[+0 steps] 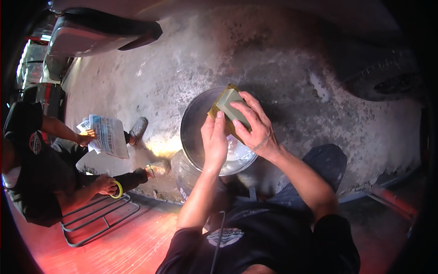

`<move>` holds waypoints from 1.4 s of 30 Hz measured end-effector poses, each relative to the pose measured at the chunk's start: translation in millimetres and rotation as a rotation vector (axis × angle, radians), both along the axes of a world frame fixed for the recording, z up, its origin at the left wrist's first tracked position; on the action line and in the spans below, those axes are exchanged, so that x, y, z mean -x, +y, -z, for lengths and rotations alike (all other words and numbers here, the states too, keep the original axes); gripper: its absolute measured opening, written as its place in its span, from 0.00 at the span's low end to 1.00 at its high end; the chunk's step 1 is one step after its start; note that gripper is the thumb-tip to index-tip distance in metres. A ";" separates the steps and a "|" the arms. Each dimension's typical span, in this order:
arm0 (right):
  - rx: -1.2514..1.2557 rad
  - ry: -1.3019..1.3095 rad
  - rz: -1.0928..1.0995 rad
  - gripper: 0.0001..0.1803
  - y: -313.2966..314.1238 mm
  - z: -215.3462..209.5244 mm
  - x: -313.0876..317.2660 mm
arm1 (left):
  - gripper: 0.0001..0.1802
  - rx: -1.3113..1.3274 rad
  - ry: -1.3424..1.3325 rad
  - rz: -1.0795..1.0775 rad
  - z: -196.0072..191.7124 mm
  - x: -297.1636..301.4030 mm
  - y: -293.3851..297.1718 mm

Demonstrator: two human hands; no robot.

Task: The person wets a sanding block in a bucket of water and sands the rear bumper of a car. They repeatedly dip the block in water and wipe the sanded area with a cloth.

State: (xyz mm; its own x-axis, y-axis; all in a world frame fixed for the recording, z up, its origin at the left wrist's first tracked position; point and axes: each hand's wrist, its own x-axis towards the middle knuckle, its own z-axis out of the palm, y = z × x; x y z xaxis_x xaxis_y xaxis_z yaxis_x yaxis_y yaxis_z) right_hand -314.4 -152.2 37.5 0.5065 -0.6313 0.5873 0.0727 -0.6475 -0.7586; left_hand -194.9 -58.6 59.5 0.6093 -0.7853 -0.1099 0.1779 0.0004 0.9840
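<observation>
Both my hands are up over a round metal basin [184,141] with something pale and liquid-looking in its bottom. Between them is a grey-green rectangular block [232,103] with a yellow-brown sheet [213,110] against its underside and edges, like sandpaper on a sanding block. My left hand [215,139] grips the sheet and block from the near left, its thumb up by the block's edge. From the right, my right hand [258,130] lies with bent fingers over the block's top and side. The block is tilted, and its underside is hidden.
At left a co-worker sits holding a newspaper [108,136] and a yellow tape roll [117,189]. Below is a dark metal rack [102,221] on red flooring. A tyre [388,80] stands at the right, a vehicle part [96,34] at the upper left. The concrete floor [150,77] is stained.
</observation>
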 end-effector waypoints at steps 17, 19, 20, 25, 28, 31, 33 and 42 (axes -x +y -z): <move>-0.372 -0.169 -0.136 0.31 2.3 -5.9 7.4 | 0.27 0.030 -0.327 -0.021 -20.1 9.8 -15.9; -0.463 -0.124 -0.216 0.32 0.7 -9.1 4.0 | 0.26 0.025 -0.316 -0.037 -24.8 5.8 -10.8; -0.507 -0.069 -0.279 0.32 -7.5 -10.8 6.2 | 0.25 0.022 -0.254 -0.048 -17.1 -2.2 -7.7; -0.522 0.061 -0.414 0.36 -39.1 -14.8 24.9 | 0.25 0.063 0.004 0.046 -10.3 -14.4 -8.3; -0.533 0.108 -0.393 0.34 -50.6 -29.6 37.5 | 0.28 0.070 0.146 0.107 -11.9 -3.4 -14.0; -0.318 0.122 -0.178 0.31 -66.0 -28.9 45.8 | 0.34 -0.093 -0.002 0.176 3.7 6.0 -18.8; -0.410 0.171 0.020 0.31 -82.8 -36.7 63.7 | 0.40 -0.410 -0.340 0.271 21.8 13.9 -9.0; -0.497 0.256 -0.123 0.32 -82.6 -9.0 69.1 | 0.26 -0.587 -0.572 0.576 83.4 57.8 -8.9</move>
